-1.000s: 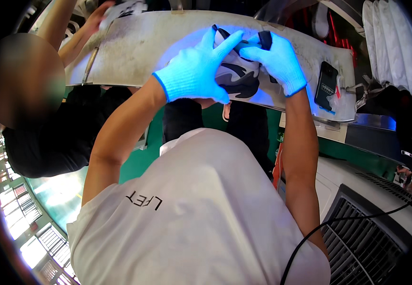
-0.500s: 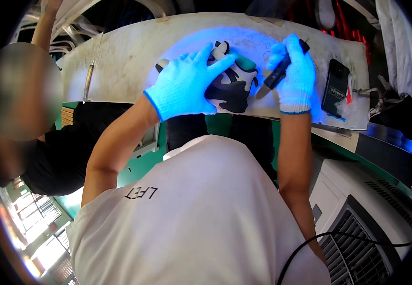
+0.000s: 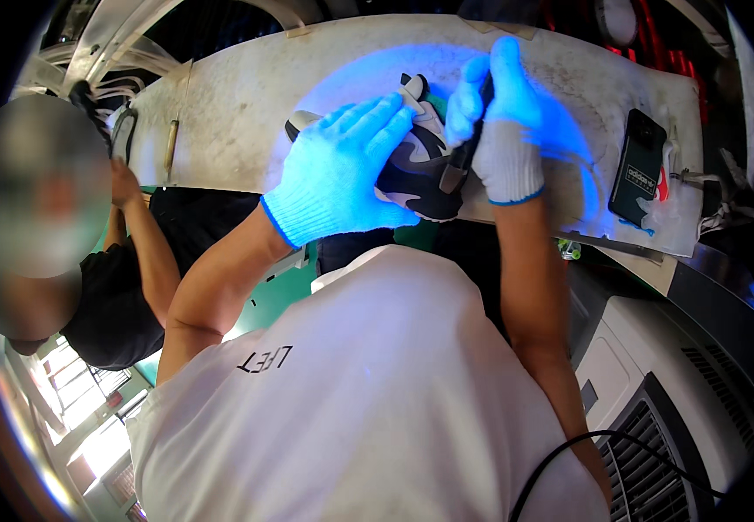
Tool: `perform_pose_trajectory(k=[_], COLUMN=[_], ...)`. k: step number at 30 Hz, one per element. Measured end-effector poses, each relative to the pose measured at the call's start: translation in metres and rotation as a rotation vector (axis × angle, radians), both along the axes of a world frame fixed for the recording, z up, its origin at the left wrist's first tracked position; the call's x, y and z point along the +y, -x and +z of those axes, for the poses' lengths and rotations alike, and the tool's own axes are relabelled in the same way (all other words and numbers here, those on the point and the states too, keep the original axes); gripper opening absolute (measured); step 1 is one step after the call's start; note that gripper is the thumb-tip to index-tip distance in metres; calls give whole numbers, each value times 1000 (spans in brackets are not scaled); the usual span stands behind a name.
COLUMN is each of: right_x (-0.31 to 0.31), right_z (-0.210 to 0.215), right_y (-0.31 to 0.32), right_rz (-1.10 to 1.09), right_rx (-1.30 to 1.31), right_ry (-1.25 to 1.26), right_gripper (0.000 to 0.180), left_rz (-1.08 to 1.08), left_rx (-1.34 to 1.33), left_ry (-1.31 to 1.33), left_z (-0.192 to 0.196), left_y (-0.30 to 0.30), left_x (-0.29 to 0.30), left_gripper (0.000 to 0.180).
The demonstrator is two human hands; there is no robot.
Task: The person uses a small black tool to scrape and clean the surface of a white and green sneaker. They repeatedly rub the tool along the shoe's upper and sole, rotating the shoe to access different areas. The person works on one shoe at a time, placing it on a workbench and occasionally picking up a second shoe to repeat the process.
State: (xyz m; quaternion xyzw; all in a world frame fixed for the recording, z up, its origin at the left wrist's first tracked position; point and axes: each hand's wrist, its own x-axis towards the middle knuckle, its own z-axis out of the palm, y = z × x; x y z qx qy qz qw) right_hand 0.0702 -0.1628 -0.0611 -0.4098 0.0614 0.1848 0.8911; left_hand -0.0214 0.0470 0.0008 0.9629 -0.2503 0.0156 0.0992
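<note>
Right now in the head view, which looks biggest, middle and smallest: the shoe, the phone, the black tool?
1. Shoe, though a glove hides part.
2. Phone.
3. Black tool, mostly hidden in the right hand, so its rank is unsure.

Strong blue glow pooled on the worktop (image 3: 246, 122), tinting both gloves. Bright daylight glare at lower left. Heavy fisheye bending toward the rim, black vignette around it. Face at left blurred; centre sharp, soft shadows.
</note>
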Motion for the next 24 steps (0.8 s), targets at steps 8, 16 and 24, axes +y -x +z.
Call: perform_pose_trajectory(k=[8, 16, 24], right_x=[25, 9, 56], right_z=[25, -11, 36], right_y=[22, 22, -3], right_rz=[-361, -150, -42], right_rx=[84, -32, 75], right_ry=[-32, -618, -130], right_gripper=[53, 63, 58], left_rz=[-8, 30, 62], left_rx=[-71, -58, -34], left_ry=[58, 95, 243], left_z=[-7, 0, -11], left_y=[4, 4, 2], left_x=[-6, -13, -5], left_gripper=[111, 97, 80])
